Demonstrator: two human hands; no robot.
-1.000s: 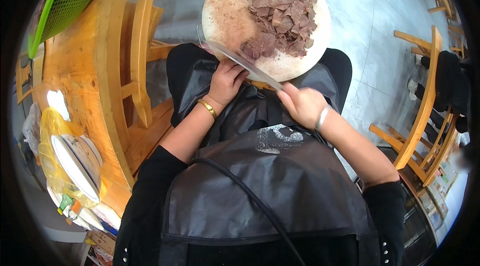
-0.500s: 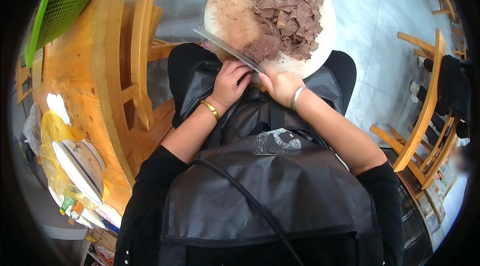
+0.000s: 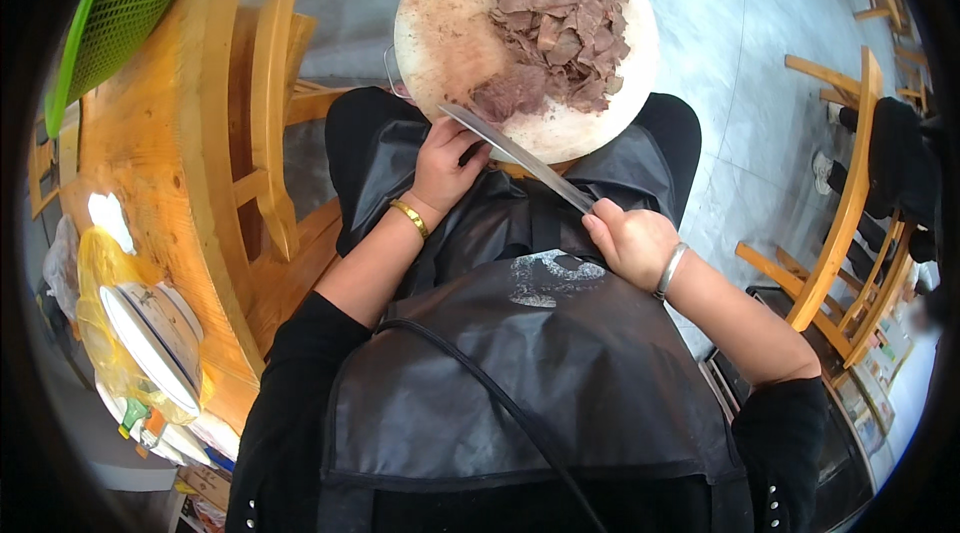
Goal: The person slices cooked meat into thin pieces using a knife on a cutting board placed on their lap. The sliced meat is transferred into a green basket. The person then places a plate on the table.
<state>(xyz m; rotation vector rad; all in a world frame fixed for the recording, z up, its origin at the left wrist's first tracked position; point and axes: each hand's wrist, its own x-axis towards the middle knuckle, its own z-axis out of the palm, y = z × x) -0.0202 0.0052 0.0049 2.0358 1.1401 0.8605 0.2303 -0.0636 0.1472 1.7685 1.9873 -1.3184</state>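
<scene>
Steel knife (image 3: 515, 155) in right hand (image 3: 630, 243), left hand (image 3: 445, 163) at chopping board (image 3: 440, 33)

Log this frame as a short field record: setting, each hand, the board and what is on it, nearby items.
setting: person seated in a black apron, round cutting board over the lap
right hand: grip closed on the handle of a long knife
left hand: at the board's near edge, touching the blade
on board: sliced brown meat, one uncut piece near the knife tip
nearby: wooden table, stacked bowls in yellow bag, green mesh cover, wooden chairs
</scene>
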